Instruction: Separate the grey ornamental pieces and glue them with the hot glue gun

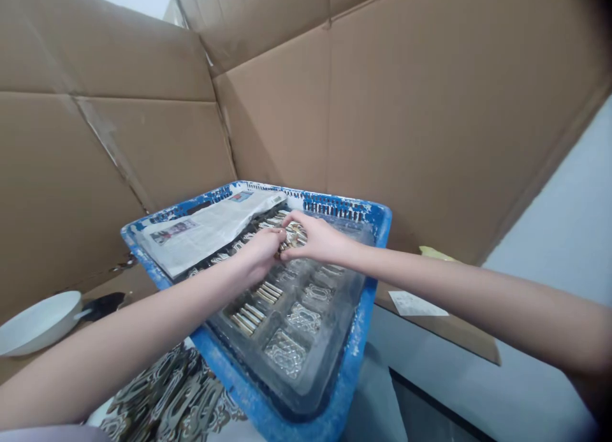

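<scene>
A dark plastic tray (pixel 329 349) with compartments sits inside a blue basket (pixel 356 346). Ornate silver metal fittings (pixel 287 353) and slim gold-and-silver metal pieces (pixel 248 317) lie in its compartments. Over the tray's far middle, my right hand (pixel 318 238) curls its thumb and fingers around shiny ornate metal pieces (pixel 294 236). My left hand (pixel 262 254) meets it there with fingers closed together; what lies between them is hidden. A folded newspaper (pixel 205 235) covers the tray's left part.
Brown cardboard walls (pixel 382 110) rise behind the basket. Many ornate metal plates (pixel 176 391) are heaped below it at the front left. A white bowl (pixel 41 324) stands on the left, near a dark object (pixel 105 307). A paper slip (pixel 415 303) lies on the right.
</scene>
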{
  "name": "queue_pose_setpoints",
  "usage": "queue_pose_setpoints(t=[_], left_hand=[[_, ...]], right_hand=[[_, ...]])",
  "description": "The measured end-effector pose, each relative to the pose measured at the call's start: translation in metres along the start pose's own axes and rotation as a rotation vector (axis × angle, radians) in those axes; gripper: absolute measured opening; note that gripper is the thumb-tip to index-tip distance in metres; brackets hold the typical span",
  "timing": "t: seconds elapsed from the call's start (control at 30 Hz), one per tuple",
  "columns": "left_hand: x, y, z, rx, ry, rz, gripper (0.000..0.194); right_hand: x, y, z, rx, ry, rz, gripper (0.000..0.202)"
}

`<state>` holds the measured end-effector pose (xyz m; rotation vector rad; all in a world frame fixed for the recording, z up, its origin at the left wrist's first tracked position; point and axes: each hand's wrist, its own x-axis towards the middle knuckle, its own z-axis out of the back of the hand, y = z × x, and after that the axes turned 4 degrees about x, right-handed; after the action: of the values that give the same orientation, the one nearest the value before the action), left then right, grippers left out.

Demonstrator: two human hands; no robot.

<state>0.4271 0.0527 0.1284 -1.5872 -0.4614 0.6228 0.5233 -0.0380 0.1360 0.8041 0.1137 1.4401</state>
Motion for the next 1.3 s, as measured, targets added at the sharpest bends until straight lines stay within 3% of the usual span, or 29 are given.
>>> queue_pose_setpoints(t=[0.33,0.5,0.67,0.87,0.97,1.1,1.3], left_hand=[[0.003,0.000,-0.015,-0.121,-0.128,-0.008,0.013],[0.006,-0.003,-0.018,-0.267,-0.059,-0.015,0.017],[0.005,-0.002,-0.014,-0.246,0.034,0.050,0.019],[0.000,0.002,0.003,-0.008,0.278,0.118,0.022],[-0.002,0.004,0.016,0.253,0.354,0.147,0.016],[0.001,0.006,0.034,0.681,0.327,-0.008,0.004],[0.014,0.007,0.049,0.850,0.382,-0.250,0.011]], right_hand=[[0.003,0.004,-0.006,-0.183,-0.056,-0.075,0.047],[0.004,-0.002,-0.004,-0.119,-0.032,-0.052,0.038],[0.001,-0.011,0.001,-0.088,-0.009,-0.056,0.033],[-0.003,-0.007,0.006,-0.053,0.140,-0.192,0.031],[-0.002,-0.006,0.007,-0.066,0.242,-0.244,0.034],[0.001,-0.007,0.007,-0.067,0.377,-0.279,0.039],[0.006,-0.001,0.004,-0.165,0.450,-0.276,0.046]])
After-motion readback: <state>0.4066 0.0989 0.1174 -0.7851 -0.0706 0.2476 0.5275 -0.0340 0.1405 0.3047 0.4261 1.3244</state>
